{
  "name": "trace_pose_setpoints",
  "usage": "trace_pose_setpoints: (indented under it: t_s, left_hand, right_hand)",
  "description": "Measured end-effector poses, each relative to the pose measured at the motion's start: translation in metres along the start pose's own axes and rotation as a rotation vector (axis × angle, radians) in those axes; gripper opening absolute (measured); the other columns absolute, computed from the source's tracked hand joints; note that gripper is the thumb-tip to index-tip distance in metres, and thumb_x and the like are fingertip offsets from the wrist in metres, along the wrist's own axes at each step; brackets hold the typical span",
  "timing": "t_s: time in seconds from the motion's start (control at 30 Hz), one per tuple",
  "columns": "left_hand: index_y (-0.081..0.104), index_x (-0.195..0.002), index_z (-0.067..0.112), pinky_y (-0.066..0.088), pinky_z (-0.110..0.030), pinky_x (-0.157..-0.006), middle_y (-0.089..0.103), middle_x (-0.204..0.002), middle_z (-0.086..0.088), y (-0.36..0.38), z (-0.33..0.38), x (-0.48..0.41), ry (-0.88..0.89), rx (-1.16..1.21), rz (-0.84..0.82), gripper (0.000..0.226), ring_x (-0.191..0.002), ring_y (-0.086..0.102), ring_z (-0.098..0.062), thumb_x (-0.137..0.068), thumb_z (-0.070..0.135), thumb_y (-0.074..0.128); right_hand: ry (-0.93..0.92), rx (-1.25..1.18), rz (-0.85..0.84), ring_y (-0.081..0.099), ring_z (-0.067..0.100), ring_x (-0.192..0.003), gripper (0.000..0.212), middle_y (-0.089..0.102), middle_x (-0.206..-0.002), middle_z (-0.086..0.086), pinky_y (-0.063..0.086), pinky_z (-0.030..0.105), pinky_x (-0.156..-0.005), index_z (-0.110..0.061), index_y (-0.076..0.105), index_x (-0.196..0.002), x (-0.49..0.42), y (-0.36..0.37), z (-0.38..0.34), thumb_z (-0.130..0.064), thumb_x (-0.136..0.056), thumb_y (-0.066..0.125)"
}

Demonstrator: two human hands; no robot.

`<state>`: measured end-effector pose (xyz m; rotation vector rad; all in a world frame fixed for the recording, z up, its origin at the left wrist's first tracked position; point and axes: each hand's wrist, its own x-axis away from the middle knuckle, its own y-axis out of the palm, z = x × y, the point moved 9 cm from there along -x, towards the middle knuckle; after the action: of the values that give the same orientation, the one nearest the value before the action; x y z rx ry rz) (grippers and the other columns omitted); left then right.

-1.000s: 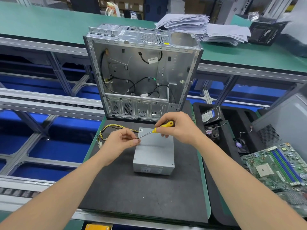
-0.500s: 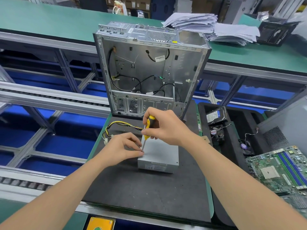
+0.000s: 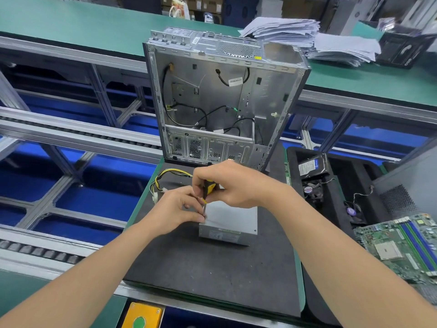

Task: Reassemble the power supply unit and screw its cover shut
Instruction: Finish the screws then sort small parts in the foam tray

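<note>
A grey metal power supply unit (image 3: 233, 220) lies flat on a black mat (image 3: 212, 268), its yellow and black cables (image 3: 165, 177) trailing off to the far left. My right hand (image 3: 233, 183) grips a yellow-and-black screwdriver (image 3: 208, 189) held nearly upright, tip down at the unit's near-left top corner. My left hand (image 3: 176, 209) pinches the screwdriver's shaft just above the tip, fingertips against the cover's edge. Any screw under the tip is hidden by my fingers.
An open, gutted computer case (image 3: 222, 98) stands upright just behind the unit. A black foam tray (image 3: 340, 185) on the right holds a hard drive and fans. A green motherboard (image 3: 406, 245) lies at the far right. A yellow button box (image 3: 142, 316) sits at the near edge.
The screwdriver swung from slanted to nearly upright, and its tip came down onto the unit's near-left corner. My left hand moved with the tip. The camera shifted left.
</note>
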<state>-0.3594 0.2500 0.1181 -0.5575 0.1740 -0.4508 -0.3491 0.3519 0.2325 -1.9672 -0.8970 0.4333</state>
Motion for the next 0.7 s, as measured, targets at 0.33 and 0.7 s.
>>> trace_pose_setpoints:
  t_s: [0.33,0.7]
  left_hand:
    - [0.080,-0.084,0.047,0.054,-0.029,-0.089,0.063,-0.107,0.023,0.001,-0.003,-0.002,0.019,-0.063,-0.075,0.031,-0.100,0.064,-0.004,-0.081,0.017,0.087]
    - [0.080,-0.083,0.038,0.052,-0.030,-0.086,0.059,-0.113,0.019,0.006,-0.011,-0.004,-0.065,-0.027,-0.140,0.027,-0.091,0.064,-0.003,-0.086,0.012,0.082]
  right_hand:
    - [-0.020,0.087,-0.032,0.062,0.006,-0.086,0.035,0.065,-0.090,-0.017,0.055,0.036,-0.075,-0.026,0.060,-0.093,0.000,0.003,-0.001,0.008,-0.088,0.068]
    - [0.066,0.262,0.238,0.045,-0.005,-0.055,0.029,0.045,-0.055,-0.018,0.042,0.027,-0.050,-0.024,0.057,-0.085,-0.005,-0.008,-0.005,-0.045,-0.090,0.076]
